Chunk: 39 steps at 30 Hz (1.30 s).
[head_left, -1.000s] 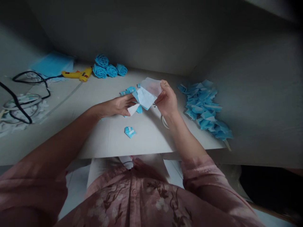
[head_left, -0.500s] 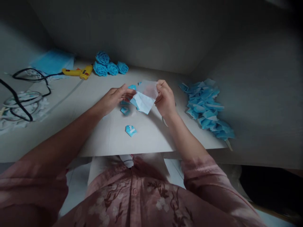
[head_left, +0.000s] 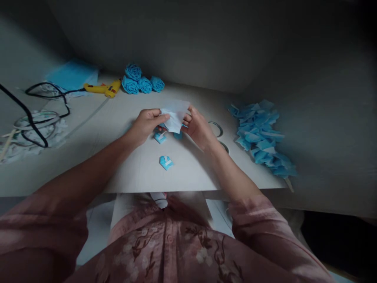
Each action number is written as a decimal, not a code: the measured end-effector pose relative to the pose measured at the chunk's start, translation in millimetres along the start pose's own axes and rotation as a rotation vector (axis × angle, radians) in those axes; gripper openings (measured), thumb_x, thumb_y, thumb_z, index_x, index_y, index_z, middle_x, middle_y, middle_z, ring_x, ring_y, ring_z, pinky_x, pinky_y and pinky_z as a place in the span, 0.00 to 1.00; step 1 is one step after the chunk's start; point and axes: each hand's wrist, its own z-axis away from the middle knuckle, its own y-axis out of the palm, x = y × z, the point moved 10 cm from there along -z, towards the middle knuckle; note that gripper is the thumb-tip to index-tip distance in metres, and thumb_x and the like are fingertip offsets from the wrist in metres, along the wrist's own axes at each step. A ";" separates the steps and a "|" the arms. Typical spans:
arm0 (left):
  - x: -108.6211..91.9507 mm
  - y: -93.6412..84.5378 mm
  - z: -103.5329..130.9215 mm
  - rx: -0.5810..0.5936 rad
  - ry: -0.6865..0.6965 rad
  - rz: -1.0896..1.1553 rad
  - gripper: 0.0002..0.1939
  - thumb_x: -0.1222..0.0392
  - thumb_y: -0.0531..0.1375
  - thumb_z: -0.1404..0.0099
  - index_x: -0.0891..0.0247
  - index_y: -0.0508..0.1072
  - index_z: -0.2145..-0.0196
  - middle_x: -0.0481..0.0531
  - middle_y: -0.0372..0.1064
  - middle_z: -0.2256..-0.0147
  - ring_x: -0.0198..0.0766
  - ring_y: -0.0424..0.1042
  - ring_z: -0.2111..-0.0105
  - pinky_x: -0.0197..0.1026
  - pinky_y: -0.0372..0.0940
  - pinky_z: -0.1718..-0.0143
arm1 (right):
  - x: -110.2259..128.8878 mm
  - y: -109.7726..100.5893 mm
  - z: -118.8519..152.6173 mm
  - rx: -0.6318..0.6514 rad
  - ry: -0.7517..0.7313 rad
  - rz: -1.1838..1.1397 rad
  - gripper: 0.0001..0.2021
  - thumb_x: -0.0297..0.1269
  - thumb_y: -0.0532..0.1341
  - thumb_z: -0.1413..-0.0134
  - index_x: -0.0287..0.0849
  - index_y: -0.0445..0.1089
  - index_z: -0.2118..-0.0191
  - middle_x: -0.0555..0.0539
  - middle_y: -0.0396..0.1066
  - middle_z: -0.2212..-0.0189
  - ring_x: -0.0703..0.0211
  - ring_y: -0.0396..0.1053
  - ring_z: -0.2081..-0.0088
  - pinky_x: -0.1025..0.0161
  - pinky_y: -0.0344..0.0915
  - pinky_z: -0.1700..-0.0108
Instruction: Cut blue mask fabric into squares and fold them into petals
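A thin white and pale blue sheet (head_left: 174, 116) is stretched between both hands above the table. My left hand (head_left: 149, 125) pinches its left side, thumb on top. At the upper right corner, my right hand (head_left: 196, 125) grips the sheet between thumb and fingers. Just under the hands lies a small folded blue piece (head_left: 160, 137), partly covered. Nearer the front edge rests another folded blue piece (head_left: 166, 162) with a white strip on it.
Several blue rosettes (head_left: 133, 71) and a yellow glue gun (head_left: 110, 89) sit at the back. Blue sheets (head_left: 72, 74) and a black cable (head_left: 37, 127) are left. A blue ruffled bundle (head_left: 260, 135) lies right, with a ring (head_left: 216, 127) nearer.
The sheet has moved slightly left and is turned. My left thumb now lies over it. The rings beside my right arm show more, and the whole view has shifted slightly.
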 end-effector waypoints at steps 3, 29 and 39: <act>1.2 4.5 1.5 0.030 -0.006 -0.030 0.16 0.50 0.73 0.44 0.66 0.77 0.72 0.49 0.74 0.76 0.31 0.71 0.76 0.33 0.66 0.74 | 2.5 -0.3 1.6 -0.010 -0.066 0.069 0.37 0.62 0.74 0.52 0.56 0.68 0.38 0.49 0.79 0.51 0.50 0.78 0.48 0.52 0.79 0.49; 1.2 3.1 -1.7 0.051 0.013 -0.097 0.14 0.53 0.73 0.42 0.66 0.78 0.74 0.52 0.77 0.77 0.31 0.70 0.79 0.35 0.66 0.73 | 19.2 -33.1 -8.9 -0.154 -0.399 0.423 0.35 0.61 0.68 0.41 0.57 0.63 0.32 0.47 0.78 0.53 0.47 0.79 0.50 0.43 0.81 0.49; 9.7 -12.6 -10.2 0.006 0.013 0.000 0.20 0.43 0.67 0.33 0.67 0.81 0.64 0.53 0.77 0.74 0.33 0.71 0.77 0.35 0.64 0.73 | 21.9 -38.7 -9.2 -0.147 -0.350 0.357 0.40 0.66 0.68 0.43 0.58 0.60 0.30 0.46 0.78 0.51 0.45 0.77 0.45 0.40 0.78 0.45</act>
